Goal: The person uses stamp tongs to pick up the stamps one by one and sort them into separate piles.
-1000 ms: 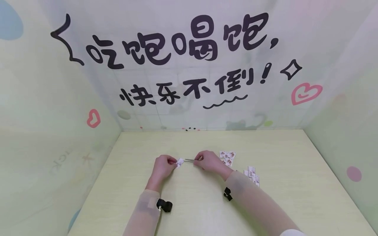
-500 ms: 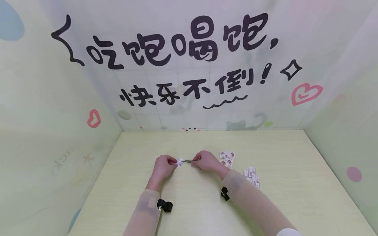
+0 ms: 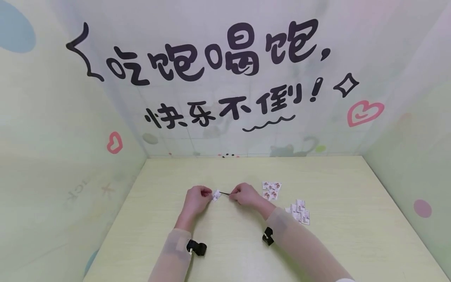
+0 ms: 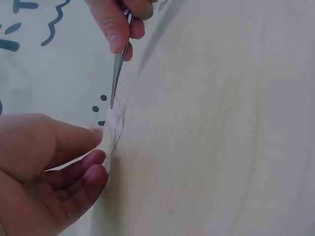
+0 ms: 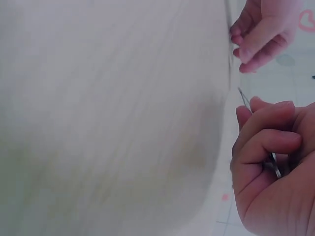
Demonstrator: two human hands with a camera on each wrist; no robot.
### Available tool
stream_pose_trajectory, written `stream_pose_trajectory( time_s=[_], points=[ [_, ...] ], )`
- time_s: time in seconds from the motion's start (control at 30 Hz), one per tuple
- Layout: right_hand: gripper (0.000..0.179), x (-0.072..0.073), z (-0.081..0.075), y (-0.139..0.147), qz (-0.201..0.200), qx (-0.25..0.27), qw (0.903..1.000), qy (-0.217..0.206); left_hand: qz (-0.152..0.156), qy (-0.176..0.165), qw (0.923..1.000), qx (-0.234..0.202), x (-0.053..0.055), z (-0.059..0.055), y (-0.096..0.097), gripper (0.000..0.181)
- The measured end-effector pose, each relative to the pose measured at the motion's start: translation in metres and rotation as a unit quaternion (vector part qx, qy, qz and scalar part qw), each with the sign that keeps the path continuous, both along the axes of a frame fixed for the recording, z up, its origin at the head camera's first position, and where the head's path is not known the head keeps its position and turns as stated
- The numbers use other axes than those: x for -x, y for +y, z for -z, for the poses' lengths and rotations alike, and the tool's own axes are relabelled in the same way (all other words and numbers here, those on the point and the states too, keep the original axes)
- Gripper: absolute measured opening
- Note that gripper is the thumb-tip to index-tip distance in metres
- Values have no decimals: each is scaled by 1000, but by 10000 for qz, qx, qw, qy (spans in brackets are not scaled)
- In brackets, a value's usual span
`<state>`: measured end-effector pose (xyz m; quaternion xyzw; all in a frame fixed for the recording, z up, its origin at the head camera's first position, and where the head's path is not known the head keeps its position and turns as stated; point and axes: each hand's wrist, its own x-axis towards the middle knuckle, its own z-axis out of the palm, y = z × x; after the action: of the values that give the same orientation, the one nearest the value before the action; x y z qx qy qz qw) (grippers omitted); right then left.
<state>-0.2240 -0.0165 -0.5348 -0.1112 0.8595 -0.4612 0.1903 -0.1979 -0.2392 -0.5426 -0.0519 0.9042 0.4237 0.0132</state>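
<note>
In the head view my right hand (image 3: 244, 194) pinches a pair of metal tweezers (image 3: 225, 193), which point left. In the left wrist view their tips meet the top of a small white printed paper square (image 4: 115, 119). My left hand (image 4: 54, 167) is right beside that square, thumb apart from the loosely bent fingers, with no paper seen between them. The right wrist view shows the tweezers (image 5: 275, 166) crossing under the right hand's curled fingers. Whether the paper touches the tabletop I cannot tell.
On the pale wooden table (image 3: 232, 243), several printed paper squares (image 3: 271, 190) lie just beyond the right wrist. Another group of several squares (image 3: 300, 212) sits beside the right forearm, partly covered by it. A lettered wall hanging (image 3: 197, 141) closes off the back.
The tweezers' tips, apart from each other a second ago, have come together at the paper square. That square has shifted slightly right of the left fingertips. The right forearm has moved a little left.
</note>
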Motion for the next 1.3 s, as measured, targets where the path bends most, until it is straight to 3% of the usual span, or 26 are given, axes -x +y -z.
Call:
stream_pose_trajectory(
  time_s=[0.2,0.33,0.47,0.67,0.93,1.3],
  points=[
    [10,-30,-8,17,291,438,9982,-292,385,281,9988,73,-16,-5,21,7],
    [8,-52,-7,28,269,510,9979,-304,773,213,9965,248,-26,-6,35,6],
    [8,-65,-5,34,248,452,9984,-250,1014,168,9934,502,-33,-5,41,6],
    [8,-68,-1,40,264,445,9984,-205,1136,202,9907,717,-32,-1,46,7],
    [12,-68,3,43,259,307,9992,-91,1072,-10,9930,502,-31,2,48,8],
    [9,-74,8,34,237,234,9991,269,972,164,9942,437,-31,5,47,9]
  ],
)
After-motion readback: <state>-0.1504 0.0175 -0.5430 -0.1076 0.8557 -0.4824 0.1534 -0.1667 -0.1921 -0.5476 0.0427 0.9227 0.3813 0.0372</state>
